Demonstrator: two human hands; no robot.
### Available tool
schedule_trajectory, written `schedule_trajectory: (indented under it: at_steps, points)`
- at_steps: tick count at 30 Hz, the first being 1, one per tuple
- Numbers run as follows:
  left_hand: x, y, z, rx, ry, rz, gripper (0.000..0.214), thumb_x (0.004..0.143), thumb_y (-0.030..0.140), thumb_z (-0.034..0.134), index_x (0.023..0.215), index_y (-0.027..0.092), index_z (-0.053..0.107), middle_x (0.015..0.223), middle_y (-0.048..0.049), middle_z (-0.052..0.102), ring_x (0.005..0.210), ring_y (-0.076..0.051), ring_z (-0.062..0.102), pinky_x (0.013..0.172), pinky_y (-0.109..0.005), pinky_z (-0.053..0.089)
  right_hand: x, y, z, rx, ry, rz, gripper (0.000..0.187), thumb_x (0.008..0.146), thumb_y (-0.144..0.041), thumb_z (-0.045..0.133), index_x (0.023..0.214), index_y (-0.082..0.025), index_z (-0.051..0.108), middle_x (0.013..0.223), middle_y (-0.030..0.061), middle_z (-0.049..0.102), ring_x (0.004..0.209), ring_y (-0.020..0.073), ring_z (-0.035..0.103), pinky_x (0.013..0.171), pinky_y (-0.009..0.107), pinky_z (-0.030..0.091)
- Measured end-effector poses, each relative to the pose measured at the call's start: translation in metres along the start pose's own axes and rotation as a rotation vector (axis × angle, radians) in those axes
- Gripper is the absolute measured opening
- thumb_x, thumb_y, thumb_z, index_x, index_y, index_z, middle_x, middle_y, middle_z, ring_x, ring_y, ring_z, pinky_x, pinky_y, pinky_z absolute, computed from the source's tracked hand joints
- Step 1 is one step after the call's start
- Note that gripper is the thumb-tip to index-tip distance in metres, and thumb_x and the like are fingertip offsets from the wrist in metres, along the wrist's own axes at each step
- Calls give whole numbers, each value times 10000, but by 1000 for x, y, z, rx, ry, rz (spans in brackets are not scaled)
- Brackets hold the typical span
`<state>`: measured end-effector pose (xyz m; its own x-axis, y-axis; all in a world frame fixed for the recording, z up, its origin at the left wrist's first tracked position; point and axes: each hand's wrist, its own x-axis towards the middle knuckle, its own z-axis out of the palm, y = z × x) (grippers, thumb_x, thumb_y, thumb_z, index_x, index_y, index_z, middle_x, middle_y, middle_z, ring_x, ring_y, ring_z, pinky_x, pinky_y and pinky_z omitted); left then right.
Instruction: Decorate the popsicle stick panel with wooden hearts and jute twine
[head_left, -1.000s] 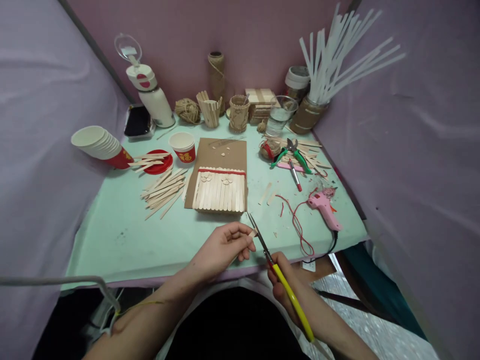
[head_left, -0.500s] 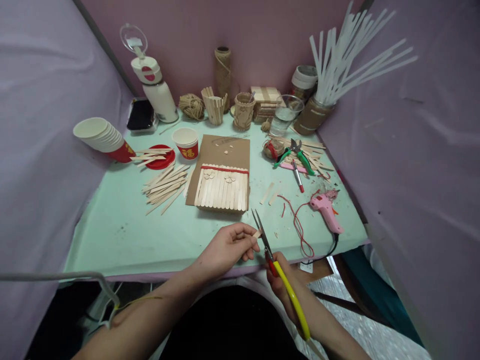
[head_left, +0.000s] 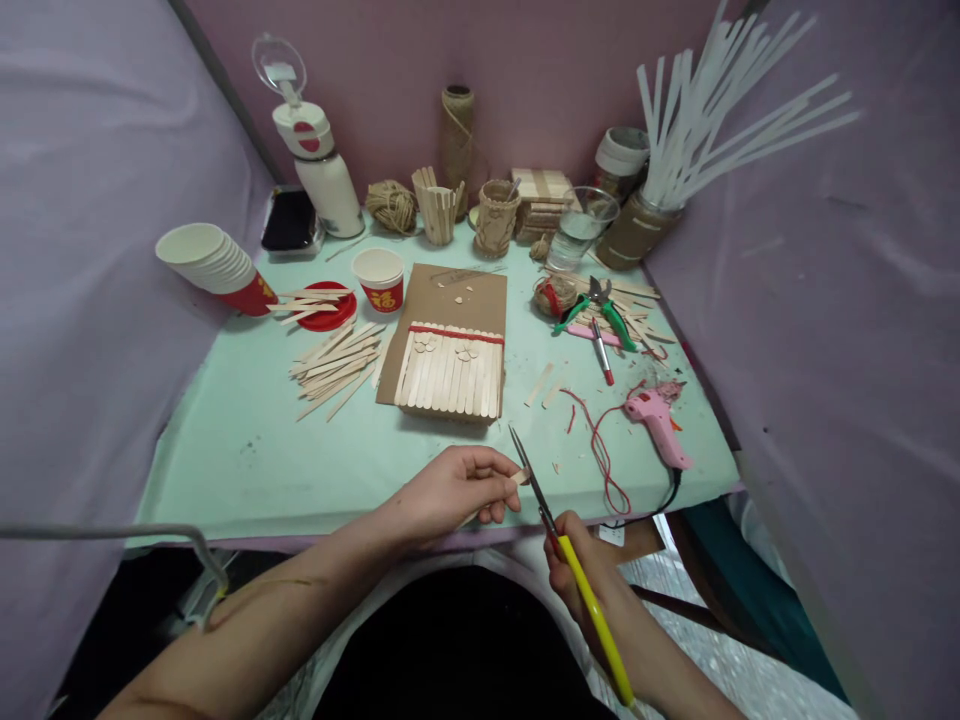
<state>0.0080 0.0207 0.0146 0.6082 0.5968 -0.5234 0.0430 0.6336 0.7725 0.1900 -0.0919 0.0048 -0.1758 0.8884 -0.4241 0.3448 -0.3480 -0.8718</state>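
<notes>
Between thumb and fingers, my left hand (head_left: 472,487) pinches a wooden craft stick (head_left: 519,477) near the table's front edge. My right hand (head_left: 577,560) is wrapped around the yellow-handled scissors (head_left: 592,610). Their blades (head_left: 531,475) point away from me and lie close together at the stick's tip. Beyond my hands, a row of craft sticks (head_left: 450,380) with a red cord across its top and small wooden flower shapes lies on a brown cardboard sheet (head_left: 397,340).
At right are a pink glue gun (head_left: 660,425), red cord (head_left: 600,460), green-handled pliers (head_left: 600,310) and a marker (head_left: 602,350). Loose sticks (head_left: 337,365) and paper cups (head_left: 217,270) lie left. A bottle (head_left: 330,195) and a water cup (head_left: 577,235) stand behind.
The scissor blades have come from apart to nearly together on the stick's tip. My right hand has shifted slightly right; the camera view has shifted a little.
</notes>
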Motion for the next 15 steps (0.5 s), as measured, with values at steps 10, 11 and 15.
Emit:
schedule_trajectory:
  at_steps: [10, 11, 15]
  points:
    - [2, 1, -19, 103, -162, -80, 198, 763, 339, 718, 832, 154, 699, 706, -21, 690, 566, -89, 546, 539, -227, 388, -11, -8, -9, -15, -118, 153, 352, 891, -585, 462, 861, -251, 353, 755, -21, 498, 677, 151, 450, 618, 275, 377]
    - [2, 0, -20, 112, -166, -83, 196, 764, 338, 717, 840, 157, 703, 714, -25, 694, 571, -93, 548, 532, -226, 386, -10, -7, -9, -24, -114, 151, 338, 890, -566, 472, 861, -250, 356, 761, -18, 501, 682, 152, 455, 624, 279, 379]
    - [0, -2, -24, 173, -140, -88, 226, 803, 380, 676, 867, 165, 704, 690, -12, 668, 527, -81, 496, 497, -216, 348, -8, -2, -7, -64, -85, 135, 283, 898, -507, 471, 854, -252, 357, 760, -10, 540, 686, 162, 492, 651, 297, 392]
